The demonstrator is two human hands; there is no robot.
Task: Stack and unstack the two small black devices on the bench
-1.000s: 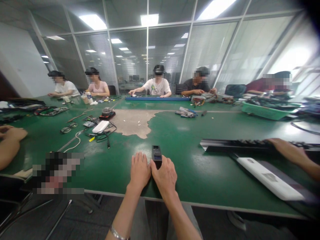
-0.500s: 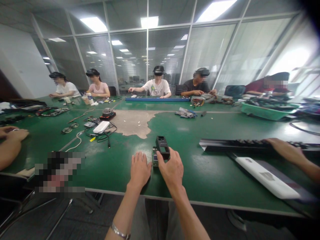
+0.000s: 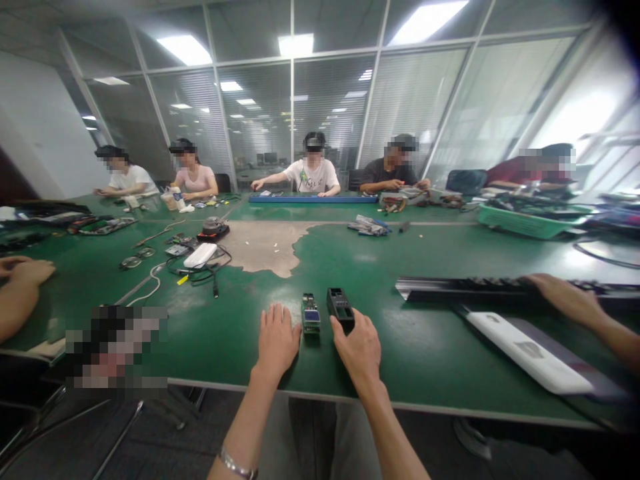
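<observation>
Glass partition (image 3: 330,113) rising behind a long, glossy green desk (image 3: 375,260)

Near the front edge, a narrow green circuit board with a dark blue panel (image 3: 311,315) is lying uncovered. Just to the right of the board, a hollow, oblong housing of black plastic (image 3: 341,301) is sitting on, or barely above, the desk; its underside is not showing. The right grip (image 3: 360,343) is grasping the housing by its near end, thumb on the side facing the board. To the board's left, the left grip (image 3: 277,337) is resting palm down, released, fingers extended; whether its thumb is touching the board is hard to tell.

Placing the housing well is probably calling for a low, level hand and a gap from the board, so that no edge is scraping exposed parts. Light pressure is likely sparing the thin walls, and letting go is making sense only once the base is lying flat.

Matte black is covering the housing, with cutouts at its far end and a larger window nearer the thumb. Small components are crowding the board's far end, beyond the blue panel.
</observation>
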